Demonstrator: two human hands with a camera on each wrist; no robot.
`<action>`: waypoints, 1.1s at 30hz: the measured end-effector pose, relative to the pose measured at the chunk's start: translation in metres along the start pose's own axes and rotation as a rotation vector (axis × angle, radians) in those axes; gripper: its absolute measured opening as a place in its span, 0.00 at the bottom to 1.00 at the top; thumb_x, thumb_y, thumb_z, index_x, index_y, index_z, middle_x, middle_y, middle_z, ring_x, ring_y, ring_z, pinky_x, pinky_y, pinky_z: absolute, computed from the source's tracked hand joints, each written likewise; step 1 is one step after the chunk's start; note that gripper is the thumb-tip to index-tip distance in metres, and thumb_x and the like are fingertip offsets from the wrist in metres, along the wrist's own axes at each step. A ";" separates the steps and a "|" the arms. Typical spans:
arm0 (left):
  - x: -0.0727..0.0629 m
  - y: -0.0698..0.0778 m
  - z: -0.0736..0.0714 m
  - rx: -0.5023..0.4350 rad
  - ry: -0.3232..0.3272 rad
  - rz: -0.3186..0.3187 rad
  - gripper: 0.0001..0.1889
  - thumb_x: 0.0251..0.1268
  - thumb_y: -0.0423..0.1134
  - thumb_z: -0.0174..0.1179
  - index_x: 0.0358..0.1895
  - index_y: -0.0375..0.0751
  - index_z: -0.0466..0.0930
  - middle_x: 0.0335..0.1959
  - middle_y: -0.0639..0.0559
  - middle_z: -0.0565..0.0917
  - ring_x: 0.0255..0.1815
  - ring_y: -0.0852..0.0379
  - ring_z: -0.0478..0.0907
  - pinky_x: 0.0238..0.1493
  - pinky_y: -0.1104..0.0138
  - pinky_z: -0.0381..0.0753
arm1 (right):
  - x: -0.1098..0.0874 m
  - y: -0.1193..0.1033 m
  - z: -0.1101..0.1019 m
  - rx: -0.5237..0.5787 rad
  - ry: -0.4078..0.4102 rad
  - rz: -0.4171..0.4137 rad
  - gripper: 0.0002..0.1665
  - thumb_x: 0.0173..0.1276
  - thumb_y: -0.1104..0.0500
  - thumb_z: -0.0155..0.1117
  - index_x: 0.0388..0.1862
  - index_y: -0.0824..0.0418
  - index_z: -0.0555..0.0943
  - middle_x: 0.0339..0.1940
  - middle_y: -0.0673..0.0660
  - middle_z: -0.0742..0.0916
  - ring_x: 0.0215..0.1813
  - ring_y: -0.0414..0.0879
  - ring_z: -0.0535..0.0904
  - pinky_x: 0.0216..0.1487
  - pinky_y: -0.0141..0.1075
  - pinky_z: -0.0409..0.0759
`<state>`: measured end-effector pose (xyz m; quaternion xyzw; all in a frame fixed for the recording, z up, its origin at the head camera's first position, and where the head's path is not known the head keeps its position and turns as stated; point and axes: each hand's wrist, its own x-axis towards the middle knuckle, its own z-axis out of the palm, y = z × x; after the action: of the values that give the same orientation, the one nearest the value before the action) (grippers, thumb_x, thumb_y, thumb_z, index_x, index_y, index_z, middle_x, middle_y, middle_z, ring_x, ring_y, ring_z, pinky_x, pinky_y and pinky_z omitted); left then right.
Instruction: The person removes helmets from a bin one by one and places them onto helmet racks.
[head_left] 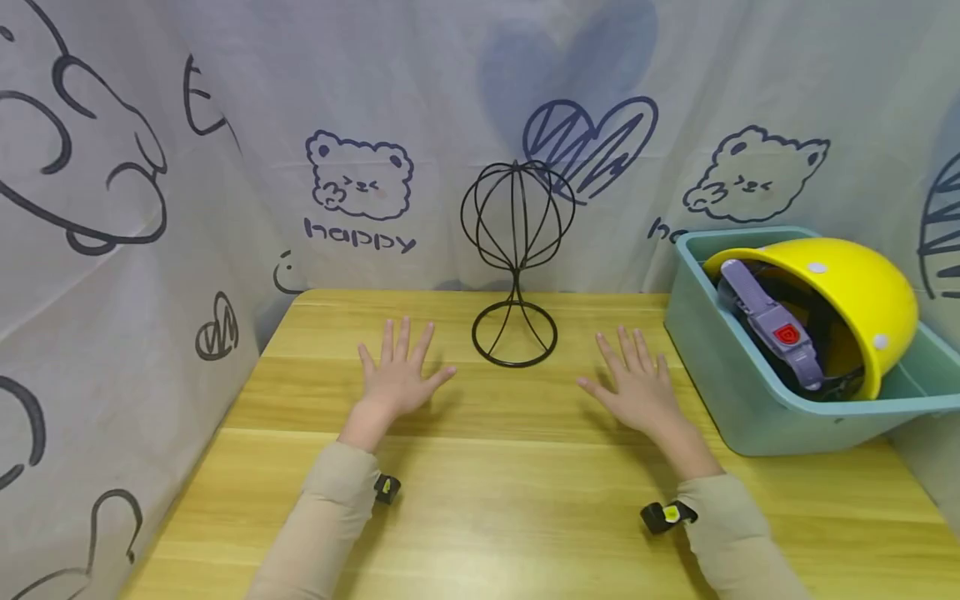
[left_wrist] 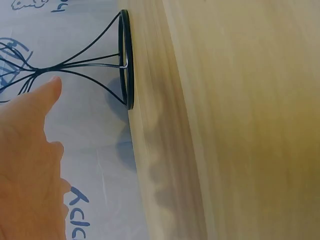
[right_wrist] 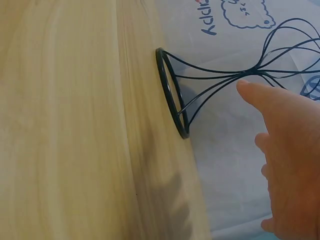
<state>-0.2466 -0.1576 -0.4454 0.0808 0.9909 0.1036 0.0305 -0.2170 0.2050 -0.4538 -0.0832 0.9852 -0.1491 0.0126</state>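
Note:
My left hand (head_left: 395,382) hovers over the table's left half with its fingers spread, holding nothing. The right hand (head_left: 637,387) is likewise spread and bare, on the other side. Between and behind them stands a black wire stand (head_left: 516,250), upright, with a round cage top and a ring base; neither hand seems to touch it. Both wrist views show the stand's ring base (left_wrist: 126,60) beyond the thumbs. A yellow helmet (head_left: 862,292) lies tilted in a teal bin (head_left: 720,375), right of the right hand. A purple strap-like piece (head_left: 772,325) with a red emblem rests against the helmet's opening.
The wooden table (head_left: 480,500) ends at a white curtain (head_left: 450,83) with blue drawings, which also hangs along the left side. The bin stands at the table's right edge. Each wrist wears a dark band (head_left: 667,517).

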 end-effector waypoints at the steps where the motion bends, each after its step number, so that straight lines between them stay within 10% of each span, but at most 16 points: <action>1: 0.000 0.001 0.000 -0.001 0.001 0.003 0.43 0.66 0.74 0.36 0.78 0.64 0.31 0.79 0.47 0.27 0.79 0.42 0.18 0.67 0.33 0.16 | 0.000 0.000 -0.001 -0.001 0.003 -0.002 0.53 0.68 0.24 0.39 0.81 0.46 0.38 0.81 0.60 0.38 0.80 0.61 0.26 0.73 0.68 0.28; 17: 0.000 0.012 -0.012 0.108 -0.030 0.084 0.45 0.61 0.79 0.30 0.78 0.68 0.30 0.80 0.49 0.28 0.80 0.43 0.19 0.67 0.34 0.16 | -0.014 0.011 -0.017 -0.072 0.023 -0.058 0.51 0.67 0.23 0.40 0.81 0.44 0.40 0.82 0.59 0.40 0.81 0.59 0.28 0.74 0.68 0.31; 33: -0.017 0.053 -0.058 0.303 -0.039 0.306 0.42 0.62 0.77 0.37 0.77 0.71 0.39 0.81 0.51 0.36 0.81 0.45 0.24 0.69 0.36 0.18 | -0.067 0.006 -0.086 -0.201 0.225 -0.244 0.48 0.66 0.30 0.55 0.79 0.45 0.54 0.80 0.62 0.58 0.81 0.61 0.46 0.74 0.66 0.48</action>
<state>-0.2259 -0.1213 -0.3765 0.2360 0.9705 -0.0447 0.0209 -0.1559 0.2470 -0.3734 -0.1858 0.9730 -0.0585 -0.1241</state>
